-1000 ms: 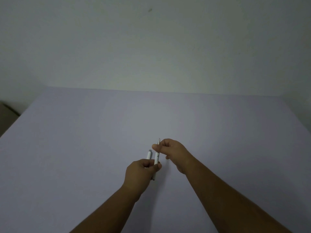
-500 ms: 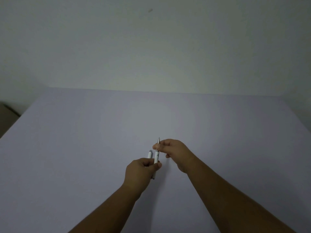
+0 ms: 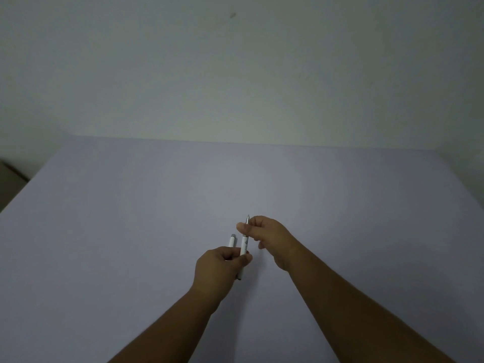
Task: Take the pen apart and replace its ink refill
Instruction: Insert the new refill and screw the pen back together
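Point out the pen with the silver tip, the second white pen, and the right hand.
pen with silver tip (image 3: 244, 244), head view, white barrel.
second white pen (image 3: 232, 241), head view, upper barrel.
right hand (image 3: 269, 235), head view, back.

Left hand (image 3: 221, 265) clasps pen (image 3: 244, 247); right hand (image 3: 269, 238) pinches tip.

One view only, from the person's head, facing forward and down across the pale table (image 3: 131, 231) toward the plain wall (image 3: 235, 74) behind it. Both forearms enter from the bottom edge and meet just below the middle of the frame, where the left hand (image 3: 222, 263) and right hand (image 3: 267, 237) grip. The wide angle leaves that grip small; table spreads around it on every side.
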The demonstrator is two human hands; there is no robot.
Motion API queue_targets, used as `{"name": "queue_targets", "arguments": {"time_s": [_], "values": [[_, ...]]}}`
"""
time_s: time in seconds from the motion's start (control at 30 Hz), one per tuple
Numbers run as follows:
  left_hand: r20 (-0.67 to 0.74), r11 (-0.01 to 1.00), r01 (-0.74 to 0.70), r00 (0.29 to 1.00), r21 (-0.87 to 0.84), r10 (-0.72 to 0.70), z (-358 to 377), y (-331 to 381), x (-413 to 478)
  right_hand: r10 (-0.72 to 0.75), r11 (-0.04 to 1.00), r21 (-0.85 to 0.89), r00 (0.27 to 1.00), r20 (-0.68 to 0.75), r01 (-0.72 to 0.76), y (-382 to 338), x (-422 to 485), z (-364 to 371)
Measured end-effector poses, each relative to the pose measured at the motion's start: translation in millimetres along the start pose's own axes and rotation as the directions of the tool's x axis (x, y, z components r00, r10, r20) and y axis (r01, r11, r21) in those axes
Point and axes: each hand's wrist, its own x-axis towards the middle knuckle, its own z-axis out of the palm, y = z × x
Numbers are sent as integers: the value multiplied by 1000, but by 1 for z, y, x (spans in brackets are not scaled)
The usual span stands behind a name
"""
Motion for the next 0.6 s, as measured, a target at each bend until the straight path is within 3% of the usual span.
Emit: {"name": "queue_targets", "arguments": {"time_s": [0.1, 0.27, 0.43, 0.6], "values": [[-6, 1000, 5, 1000, 11, -4, -1, 0, 0, -15, 999, 31, 999, 39, 14, -2, -2, -3], [-10, 1000, 10, 1000, 18, -10, 0, -1, -2, 3, 999, -32, 999, -53, -4, -2, -1, 0], [-10, 1000, -9, 1000, 20, 9, -1, 3, -2, -15, 1000, 21, 999, 46, 14, -2, -3, -3], [-7, 1000, -6, 1000, 17, 6, 0, 4, -3, -18, 1000, -20, 999, -38, 17, -2, -2, 1]]}}
